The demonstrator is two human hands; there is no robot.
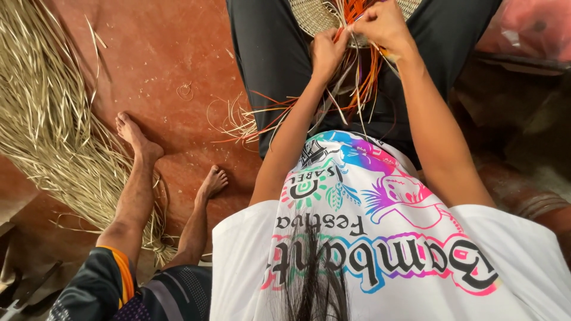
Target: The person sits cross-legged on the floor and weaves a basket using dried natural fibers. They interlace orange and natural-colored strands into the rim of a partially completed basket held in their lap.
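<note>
I am seeing the left hand point(326, 52) and right hand point(380, 25) pinching orange strips point(364, 71) at the woven mat point(315, 16); loose strips are maybe slipping out if a pinch is weakening.

I note a heap of dry straw point(41, 113) on the red floor point(172, 59), another person's bare legs point(140, 190) beside it, pink plastic point(529, 27) at upper right.
</note>
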